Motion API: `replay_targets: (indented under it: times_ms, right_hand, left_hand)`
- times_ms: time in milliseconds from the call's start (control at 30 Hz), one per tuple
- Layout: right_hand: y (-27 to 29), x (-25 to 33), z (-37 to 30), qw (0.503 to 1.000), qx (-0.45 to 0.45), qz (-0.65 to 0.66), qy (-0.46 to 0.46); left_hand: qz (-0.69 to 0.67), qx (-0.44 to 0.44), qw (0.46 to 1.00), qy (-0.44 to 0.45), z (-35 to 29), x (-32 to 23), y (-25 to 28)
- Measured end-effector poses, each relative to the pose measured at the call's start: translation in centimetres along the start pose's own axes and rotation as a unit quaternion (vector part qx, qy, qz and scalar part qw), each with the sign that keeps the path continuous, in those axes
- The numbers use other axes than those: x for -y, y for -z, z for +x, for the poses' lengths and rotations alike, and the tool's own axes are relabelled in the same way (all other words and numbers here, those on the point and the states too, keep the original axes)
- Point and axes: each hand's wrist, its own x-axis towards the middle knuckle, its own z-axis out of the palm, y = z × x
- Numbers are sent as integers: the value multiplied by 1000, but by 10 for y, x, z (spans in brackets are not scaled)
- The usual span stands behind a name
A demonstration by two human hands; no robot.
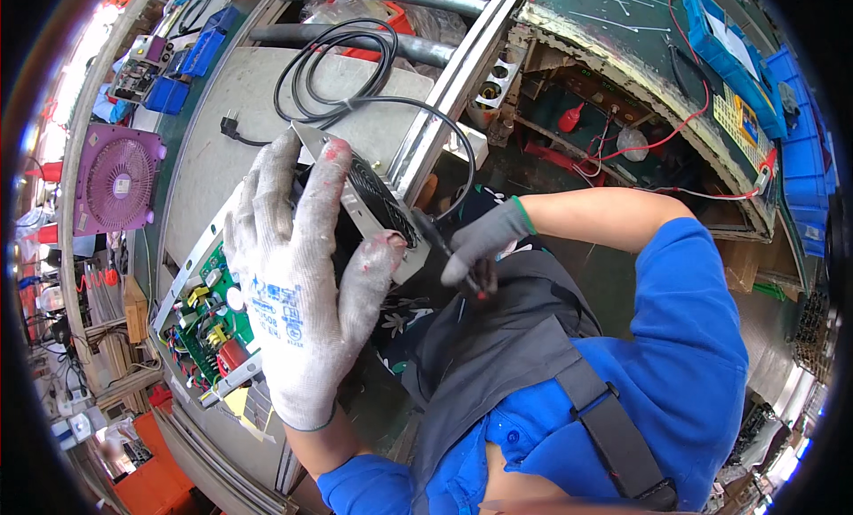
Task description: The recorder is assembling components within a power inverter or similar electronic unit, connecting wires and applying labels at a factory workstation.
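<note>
My left hand (pixel 302 284), in a white knit glove with worn fingertips, grips a metal end panel (pixel 410 264) between thumb and fingers. The panel is tilted and has a black fan grille (pixel 373 191). My right hand (pixel 489 239), in a grey glove, is closed round a dark hand tool (pixel 481 282), blurred and perhaps pliers. Its front end is close to the panel's edge, where a black cable (pixel 471 164) comes in; whether they touch I cannot tell. Beside my left hand lies an open metal case with a green circuit board (pixel 213 271), partly covered by the glove.
The cable's coil (pixel 289 93) and plug (pixel 229 127) rest on the grey worktop (pixel 209 173). A purple fan (pixel 120 177) stands at the left. At the right is a green bench (pixel 569 4) with a blue bin (pixel 724 48), red wires and a power strip (pixel 499 73) nearby.
</note>
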Motion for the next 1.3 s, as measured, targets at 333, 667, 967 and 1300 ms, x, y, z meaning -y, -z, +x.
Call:
replay_targets:
  times_ms: [333, 667, 967, 1300]
  right_hand:
    - [-17, 10, -14, 999, -4, 36, -28]
    - [9, 10, 9, 799, -355, -453, 176]
    - [0, 19, -3, 919, -233, -314, 55]
    - [-25, 13, -16, 995, -13, 91, -27]
  left_hand:
    - [25, 2, 1000, -8, -1, 1, -1]
    - [13, 0, 1000, -1, -8, -1, 0]
    - [25, -1, 1000, -19, -3, 0, 1]
    - [6, 2, 1000, -5, -2, 11, 3]
